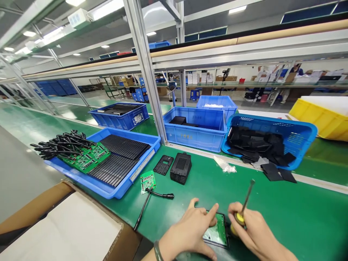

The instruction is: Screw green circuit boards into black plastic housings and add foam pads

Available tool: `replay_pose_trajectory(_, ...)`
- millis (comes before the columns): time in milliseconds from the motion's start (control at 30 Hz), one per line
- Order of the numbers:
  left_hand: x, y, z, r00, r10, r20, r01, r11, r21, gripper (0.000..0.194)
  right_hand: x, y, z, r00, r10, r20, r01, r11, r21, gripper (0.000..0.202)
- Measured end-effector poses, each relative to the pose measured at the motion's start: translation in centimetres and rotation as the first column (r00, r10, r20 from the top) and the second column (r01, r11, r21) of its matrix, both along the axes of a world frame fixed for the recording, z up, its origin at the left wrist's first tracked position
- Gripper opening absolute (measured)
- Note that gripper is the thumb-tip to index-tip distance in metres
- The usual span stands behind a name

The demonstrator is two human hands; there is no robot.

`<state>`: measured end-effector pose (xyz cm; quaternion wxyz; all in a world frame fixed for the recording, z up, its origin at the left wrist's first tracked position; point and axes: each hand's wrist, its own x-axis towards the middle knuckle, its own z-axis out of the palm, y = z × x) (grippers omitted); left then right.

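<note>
A green circuit board [219, 232] in a black housing lies on the green bench near the front edge. Over its left side rests my left hand [194, 224], fingers spread and fingertips touching the board. Just right of the housing, my right hand [251, 226] is closed round a screwdriver [247, 197] with a yellow handle, its metal shaft pointing up. Another circuit board [148, 181] with black cables lies to the left. Behind it are a flat black cover [163, 165] and a stack of black housings [181, 168].
At the left, a blue tray [110, 194] holds black parts and cabled boards. Blue bins [195, 139] and a blue basket [301, 145] of black pieces stand behind. A metal post [148, 72] rises mid-bench; a cardboard box [122, 239] sits front left. People are in the background.
</note>
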<state>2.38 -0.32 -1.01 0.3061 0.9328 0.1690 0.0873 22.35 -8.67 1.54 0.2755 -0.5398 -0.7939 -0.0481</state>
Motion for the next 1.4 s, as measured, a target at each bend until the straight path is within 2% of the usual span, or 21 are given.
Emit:
replay_pose_trajectory(133,0.8,0.4,0.2,0.994,0.105,0.002,-0.105,0.994,-0.019,0.066,4.7,2.5,-0.5,0.915,-0.265,0.305,0.303,0.950,-0.081,0.018)
replay_pose_trajectory(233,1.2,1.8,1.1,0.991,0.121,0.049,-0.116,0.989,-0.089,0.048,7.5,4.1,-2.0,0.864,-0.320,0.390,0.414,0.891,-0.186,0.027)
replay_pose_trajectory(300,1.2,3.3,2.1,0.967,0.226,0.114,-0.222,0.974,-0.044,0.038,8.2,4.4,-2.7,0.866,-0.337,0.369,0.434,0.874,-0.219,0.030)
replay_pose_trajectory(367,1.2,5.2,3.0,0.887,0.423,0.184,-0.437,0.899,0.037,0.030,7.4,4.0,-2.8,0.902,-0.315,0.295,0.392,0.883,-0.256,0.032)
replay_pose_trajectory(400,1.1,6.2,3.3,0.823,0.526,0.214,-0.551,0.831,0.077,0.035,6.5,3.6,-2.6,0.929,-0.281,0.242,0.347,0.890,-0.298,0.034)
replay_pose_trajectory(467,0.9,8.2,3.4,0.672,0.703,0.232,-0.740,0.652,0.165,0.060,3.9,2.4,-2.0,0.974,-0.174,0.143,0.220,0.874,-0.433,0.040)
replay_pose_trajectory(533,0.8,9.9,3.1,0.550,0.808,0.211,-0.830,0.500,0.246,0.085,0.9,1.2,-1.2,0.990,-0.066,0.124,0.127,0.793,-0.596,0.057)
replay_pose_trajectory(567,0.7,10.5,2.8,0.522,0.830,0.196,-0.842,0.465,0.273,0.092,-0.4,0.7,-0.8,0.989,-0.020,0.147,0.114,0.738,-0.665,0.068)
replay_pose_trajectory(633,0.5,11.4,2.3,0.536,0.825,0.180,-0.833,0.481,0.275,0.090,-2.0,0.2,-0.2,0.979,0.050,0.195,0.115,0.656,-0.746,0.081)
replay_pose_trajectory(700,0.2,11.7,2.1,0.557,0.804,0.206,-0.824,0.506,0.255,0.083,-1.5,0.3,-0.1,0.981,0.034,0.189,0.115,0.683,-0.722,0.079)
replay_pose_trajectory(800,-0.3,11.3,2.3,0.525,0.801,0.288,-0.850,0.478,0.222,0.083,3.1,2.2,0.0,0.966,-0.173,0.192,0.246,0.847,-0.472,0.054)
replay_pose_trajectory(833,-0.5,11.0,2.4,0.493,0.801,0.341,-0.870,0.458,0.182,0.085,5.4,3.1,0.1,0.928,-0.286,0.238,0.357,0.862,-0.359,0.041)
replay_pose_trajectory(900,-0.6,10.1,2.4,0.398,0.796,0.456,-0.887,0.462,-0.031,0.092,10.0,5.1,0.5,0.828,-0.496,0.261,0.554,0.794,-0.249,0.036)
replay_pose_trajectory(933,-0.6,9.6,2.2,0.347,0.802,0.486,-0.840,0.497,-0.219,0.094,12.1,5.9,0.7,0.757,-0.598,0.264,0.649,0.734,-0.200,0.037)
replay_pose_trajectory(1000,-0.2,8.1,1.8,0.274,0.844,0.462,-0.561,0.530,-0.636,0.089,15.6,7.2,0.9,0.606,-0.754,0.255,0.793,0.596,-0.124,0.045)
replay_pose_trajectory(1033,0.1,7.2,1.5,0.272,0.871,0.409,-0.375,0.487,-0.788,0.082,16.8,7.6,0.8,0.547,-0.799,0.248,0.835,0.541,-0.101,0.049)
replay_pose_trajectory(1100,0.8,5.3,1.1,0.306,0.912,0.275,-0.087,0.314,-0.945,0.066,18.5,8.0,0.5,0.489,-0.841,0.233,0.871,0.483,-0.086,0.051)
replay_pose_trajectory(1167,1.4,3.5,0.8,0.348,0.928,0.135,0.023,0.136,-0.990,0.055,19.4,8.2,0.3,0.482,-0.850,0.211,0.876,0.472,-0.099,0.047)
replay_pose_trajectory(1233,1.8,2.0,0.6,0.407,0.913,0.036,0.045,0.019,-0.999,0.052,19.7,8.3,0.5,0.484,-0.859,0.166,0.874,0.468,-0.128,0.048)
replay_pose_trajectory(1300,2.1,0.8,0.3,0.475,0.880,0.025,0.061,-0.004,-0.998,0.051,19.0,8.2,1.0,0.510,-0.855,0.098,0.856,0.492,-0.158,0.054)
replay_pose_trajectory(1400,2.5,-0.5,-0.6,0.547,0.834,0.078,0.078,0.041,-0.996,0.053,15.1,7.1,1.6,0.664,-0.748,-0.014,0.730,0.652,-0.205,0.052)
